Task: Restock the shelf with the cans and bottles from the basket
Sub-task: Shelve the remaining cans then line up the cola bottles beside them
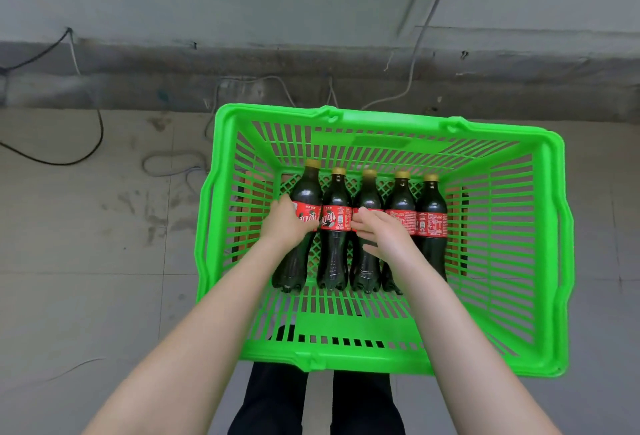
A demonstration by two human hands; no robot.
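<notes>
The left hand [289,223] wraps the bottle [308,192] by the basket's [346,330] left wall; the right hand [384,235] lies loosely spread over the middle bottles [367,192]. It should close round one label, then both lift straight up.

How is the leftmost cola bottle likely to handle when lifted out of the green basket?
The leftmost bottle looks full, so probably heavy for its size. Lying on its round side in the basket, it may roll if nudged. The left hand grips its labelled waist, likely securely.
</notes>
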